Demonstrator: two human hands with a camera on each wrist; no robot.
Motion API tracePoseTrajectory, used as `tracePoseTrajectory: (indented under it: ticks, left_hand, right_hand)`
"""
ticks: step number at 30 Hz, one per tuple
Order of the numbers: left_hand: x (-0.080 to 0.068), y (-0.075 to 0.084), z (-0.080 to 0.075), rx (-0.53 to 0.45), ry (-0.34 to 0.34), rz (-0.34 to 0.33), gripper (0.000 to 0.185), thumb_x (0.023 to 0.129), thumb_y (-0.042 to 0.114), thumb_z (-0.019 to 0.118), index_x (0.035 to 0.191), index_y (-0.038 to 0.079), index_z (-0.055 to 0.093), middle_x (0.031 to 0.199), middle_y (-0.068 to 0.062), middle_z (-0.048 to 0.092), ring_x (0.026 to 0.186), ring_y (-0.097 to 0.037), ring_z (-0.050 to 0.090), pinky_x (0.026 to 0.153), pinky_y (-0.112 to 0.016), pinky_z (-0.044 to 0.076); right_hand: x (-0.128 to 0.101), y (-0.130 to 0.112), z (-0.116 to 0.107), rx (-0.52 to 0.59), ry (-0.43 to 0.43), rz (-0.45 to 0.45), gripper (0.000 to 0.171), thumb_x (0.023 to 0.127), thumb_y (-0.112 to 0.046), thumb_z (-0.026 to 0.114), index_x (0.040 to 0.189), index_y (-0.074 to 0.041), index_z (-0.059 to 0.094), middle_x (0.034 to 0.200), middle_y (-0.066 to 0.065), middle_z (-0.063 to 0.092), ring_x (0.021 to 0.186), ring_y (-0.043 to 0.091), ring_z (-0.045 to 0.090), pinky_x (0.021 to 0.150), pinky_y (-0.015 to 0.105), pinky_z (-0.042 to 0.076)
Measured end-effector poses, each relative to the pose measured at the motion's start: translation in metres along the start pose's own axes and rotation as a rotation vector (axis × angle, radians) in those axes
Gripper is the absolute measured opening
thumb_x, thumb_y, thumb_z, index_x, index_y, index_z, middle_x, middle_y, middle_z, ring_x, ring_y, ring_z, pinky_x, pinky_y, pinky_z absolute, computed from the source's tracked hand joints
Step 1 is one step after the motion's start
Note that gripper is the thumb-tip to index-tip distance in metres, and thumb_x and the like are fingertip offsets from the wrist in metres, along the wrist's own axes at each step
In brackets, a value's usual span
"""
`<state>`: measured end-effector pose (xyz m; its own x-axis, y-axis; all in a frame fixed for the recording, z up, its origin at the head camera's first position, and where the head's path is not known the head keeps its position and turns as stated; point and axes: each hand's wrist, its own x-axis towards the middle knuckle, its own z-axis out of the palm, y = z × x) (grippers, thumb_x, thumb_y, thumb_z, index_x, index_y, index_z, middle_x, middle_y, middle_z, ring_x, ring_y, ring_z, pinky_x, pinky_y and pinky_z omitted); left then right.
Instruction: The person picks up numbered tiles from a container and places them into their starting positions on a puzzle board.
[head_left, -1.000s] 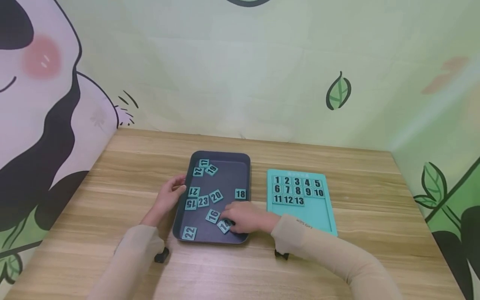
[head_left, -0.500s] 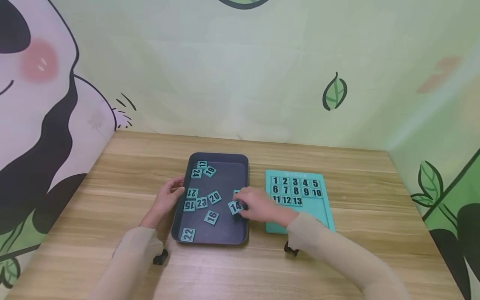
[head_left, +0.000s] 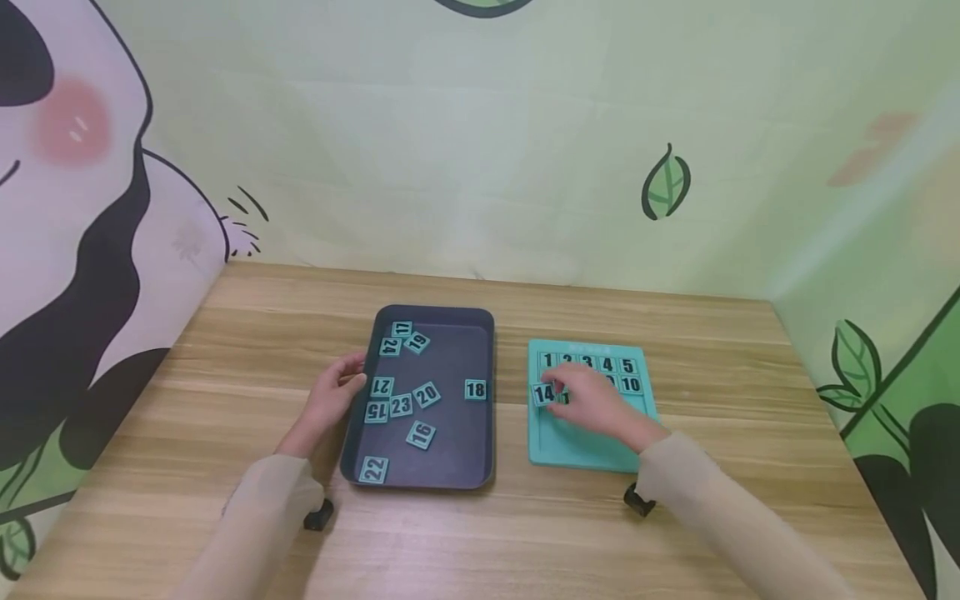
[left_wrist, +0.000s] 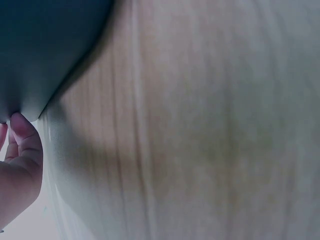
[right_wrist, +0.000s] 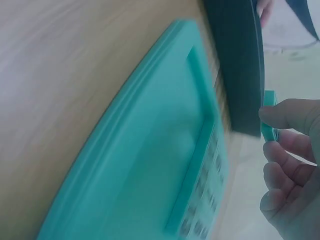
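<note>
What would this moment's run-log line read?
right hand: pinching tile 14 over teal board | left hand: at left side of dark tray

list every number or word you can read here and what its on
"14" tile, pinched by the right hand
In the dark tray:
"17" tile
"24" tile
"19" tile
"21" tile
"15" tile
"23" tile
"20" tile
"18" tile
"16" tile
"22" tile
On the teal board:
"1" tile
"4" tile
"5" tile
"10" tile
Too blurred: board's top lettering, right wrist view's numbers.
Other board numbers are partly or fully hidden.
</note>
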<state>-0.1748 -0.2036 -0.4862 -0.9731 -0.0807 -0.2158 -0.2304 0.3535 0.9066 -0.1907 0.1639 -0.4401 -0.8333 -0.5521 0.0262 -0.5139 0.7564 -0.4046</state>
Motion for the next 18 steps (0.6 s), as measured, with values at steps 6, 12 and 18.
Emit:
tracePoseTrajectory:
  ticks: [6, 12, 18]
  left_hand:
    - [0.001, -0.002, -0.001, 0.008, -0.004, 0.005, 0.041, 0.094, 0.017, 0.039, 0.134, 0.01, 0.035, 0.133, -0.015, 0.039, 0.125, -0.032, 0.034, 0.103, -0.047, 0.031]
    - [0.001, -0.002, -0.001, 0.009, -0.001, 0.006, 0.041, 0.094, 0.017, 0.039, 0.134, 0.01, 0.035, 0.133, -0.015, 0.039, 0.125, -0.033, 0.034, 0.103, -0.047, 0.031]
    - [0.001, -0.002, 0.0, 0.01, 0.003, 0.009, 0.04, 0.094, 0.016, 0.04, 0.133, 0.01, 0.036, 0.132, -0.014, 0.04, 0.124, -0.032, 0.035, 0.103, -0.047, 0.031]
  right_hand:
    - [-0.014, 0.025, -0.006, -0.007, 0.016, 0.079, 0.038, 0.072, -0.017, 0.069, 0.108, -0.007, 0.059, 0.084, -0.001, 0.058, 0.078, 0.013, 0.052, 0.067, 0.027, 0.046]
    - [-0.024, 0.047, -0.006, 0.031, 0.036, 0.111, 0.039, 0.072, -0.015, 0.069, 0.108, -0.003, 0.059, 0.086, 0.004, 0.059, 0.08, 0.017, 0.052, 0.069, 0.03, 0.047]
    - [-0.034, 0.065, -0.006, 0.052, 0.023, 0.148, 0.04, 0.072, -0.012, 0.067, 0.109, 0.001, 0.057, 0.09, 0.009, 0.059, 0.083, 0.02, 0.053, 0.07, 0.033, 0.049]
